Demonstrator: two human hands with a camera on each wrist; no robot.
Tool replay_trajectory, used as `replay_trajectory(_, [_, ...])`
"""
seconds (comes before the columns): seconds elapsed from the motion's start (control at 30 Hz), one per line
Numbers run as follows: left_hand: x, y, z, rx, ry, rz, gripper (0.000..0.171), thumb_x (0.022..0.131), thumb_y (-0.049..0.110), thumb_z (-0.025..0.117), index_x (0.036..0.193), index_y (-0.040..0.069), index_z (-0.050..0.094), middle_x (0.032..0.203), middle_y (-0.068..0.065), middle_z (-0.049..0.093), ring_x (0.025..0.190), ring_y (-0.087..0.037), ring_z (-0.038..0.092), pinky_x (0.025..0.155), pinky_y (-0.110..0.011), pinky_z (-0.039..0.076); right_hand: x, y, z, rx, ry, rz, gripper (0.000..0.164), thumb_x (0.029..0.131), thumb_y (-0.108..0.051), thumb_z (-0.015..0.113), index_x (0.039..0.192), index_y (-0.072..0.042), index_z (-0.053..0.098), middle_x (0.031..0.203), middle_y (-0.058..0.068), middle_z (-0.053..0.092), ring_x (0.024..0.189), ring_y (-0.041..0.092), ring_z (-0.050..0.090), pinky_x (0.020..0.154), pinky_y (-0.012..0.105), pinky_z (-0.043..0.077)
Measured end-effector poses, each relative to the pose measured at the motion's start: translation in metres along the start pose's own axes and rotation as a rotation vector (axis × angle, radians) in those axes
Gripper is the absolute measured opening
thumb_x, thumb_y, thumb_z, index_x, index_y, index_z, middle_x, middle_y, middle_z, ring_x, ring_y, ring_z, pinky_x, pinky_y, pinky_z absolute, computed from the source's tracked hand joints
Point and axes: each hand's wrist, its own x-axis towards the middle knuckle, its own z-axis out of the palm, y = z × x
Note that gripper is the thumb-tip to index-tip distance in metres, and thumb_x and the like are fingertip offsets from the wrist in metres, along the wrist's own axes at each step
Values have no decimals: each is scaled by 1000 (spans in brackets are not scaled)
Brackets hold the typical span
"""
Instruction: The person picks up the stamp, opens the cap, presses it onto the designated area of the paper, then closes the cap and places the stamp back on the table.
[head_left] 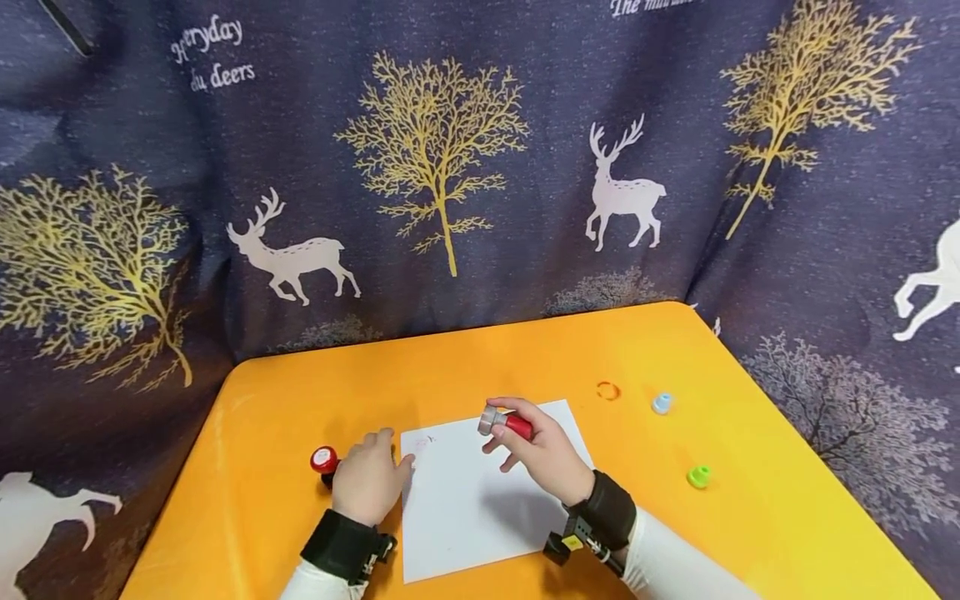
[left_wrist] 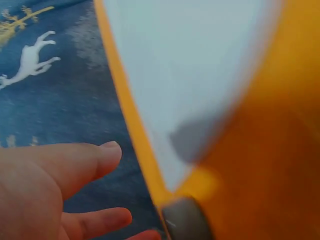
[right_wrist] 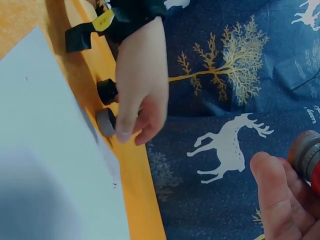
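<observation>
My right hand (head_left: pixel 551 454) is raised over the sheet of white paper (head_left: pixel 480 508), gripping a stamp (head_left: pixel 517 426) with a red handle and a grey round head. The grey head points left in the head view. My left hand (head_left: pixel 369 477) hovers beside the paper's left edge, fingers loosely extended with nothing between them. Just left of it stands a red-topped stamp (head_left: pixel 324 458) with a white label and a dark base. The right wrist view has a grey round piece (right_wrist: pixel 105 122) and a black one (right_wrist: pixel 107 92) near the left hand. Faint pinkish marks (head_left: pixel 424 441) show at the paper's upper left corner.
On the right of the orange table (head_left: pixel 750 533) are a light blue cap (head_left: pixel 662 403), a green cap (head_left: pixel 698 477) and an orange ring (head_left: pixel 608 391). A dark curtain (head_left: pixel 480 167) with deer and trees hangs behind the table.
</observation>
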Motion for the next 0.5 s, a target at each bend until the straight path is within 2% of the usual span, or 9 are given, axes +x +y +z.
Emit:
replay_trajectory(0.1, [-8,13,-4,-6,37,46,55,82,37,81,117,-1,66,104,-20,67,81,-35,66,69,-50,56,1,2,1,1,3,4,43,99,-19,62,139,-7,50,113,15,66,91,25,71,66,40,59])
replay_trajectory(0.17, [-18,24,-6,-18,28,90,53,81,40,81,116,3,68,104,-17,67,82,-33,66,68,-48,56,2,3,2,2,4,-4,42,100,-17,61,139,-6,50,112,16,66,90,26,71,65,40,59])
replay_trajectory(0.33, [-45,56,-10,-58,-85,240,49,79,46,81,113,13,70,107,-9,66,84,-26,65,65,-41,54,4,5,1,-5,-1,-29,41,100,-14,59,139,-4,49,112,18,66,91,29,71,65,40,59])
replay_trajectory(0.43, [-52,68,-7,-65,-157,311,45,77,47,81,109,16,72,106,-6,65,84,-25,64,63,-39,53,5,7,-1,-18,5,-32,41,100,-12,59,139,-4,49,112,18,66,90,30,70,65,41,59])
replay_trajectory(0.5, [-51,73,-4,-58,-204,324,44,76,48,82,106,17,73,105,-5,64,83,-24,62,61,-38,52,4,7,-2,-20,9,-28,41,101,-12,58,140,-5,49,113,18,66,90,30,70,65,40,59])
